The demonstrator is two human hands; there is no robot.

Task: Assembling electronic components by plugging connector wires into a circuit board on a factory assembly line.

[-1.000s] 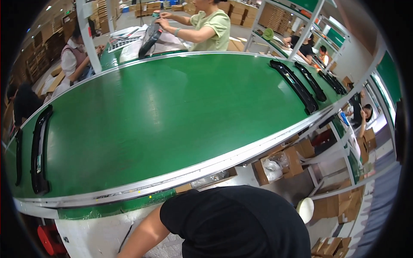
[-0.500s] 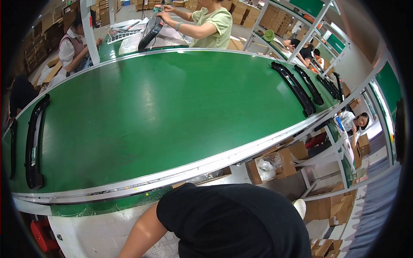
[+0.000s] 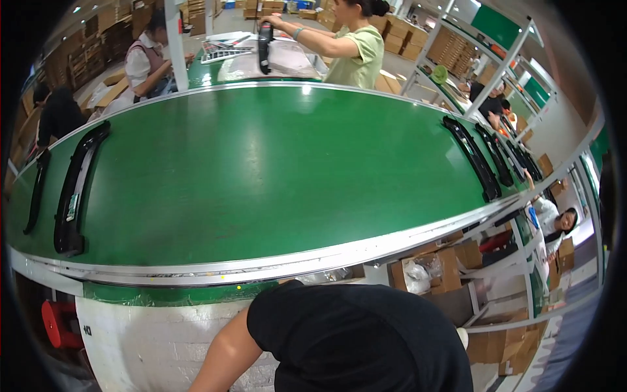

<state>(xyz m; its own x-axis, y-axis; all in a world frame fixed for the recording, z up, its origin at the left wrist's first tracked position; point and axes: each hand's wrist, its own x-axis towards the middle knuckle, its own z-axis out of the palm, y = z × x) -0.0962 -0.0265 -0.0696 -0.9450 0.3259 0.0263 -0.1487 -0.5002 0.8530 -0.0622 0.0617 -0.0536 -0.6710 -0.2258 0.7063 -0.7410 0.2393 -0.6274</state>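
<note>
Neither of my hands is in view. My bare left forearm (image 3: 225, 356) runs down out of the lower edge, below a black sleeve (image 3: 277, 320). It hangs in front of a white, creased surface (image 3: 150, 340) under the belt's near edge. On the green conveyor belt (image 3: 261, 176) lie long, curved black plastic parts, none touched by me. One black part (image 3: 73, 196) is at the left, with a narrower one (image 3: 38, 193) beyond it. Another long black part (image 3: 471, 160) lies at the right, with several more beside it.
Across the belt, a person in light green (image 3: 359, 55) holds a black part (image 3: 265, 47) over a work table. Another person (image 3: 153, 55) sits at the far left. Open cardboard boxes (image 3: 447, 269) stand below the belt at right; a red stool (image 3: 57, 325) is lower left.
The whole view has turned, so the belt and its parts sit farther right. Across the belt, the black part held by the person in green has gone from slanted to nearly upright.
</note>
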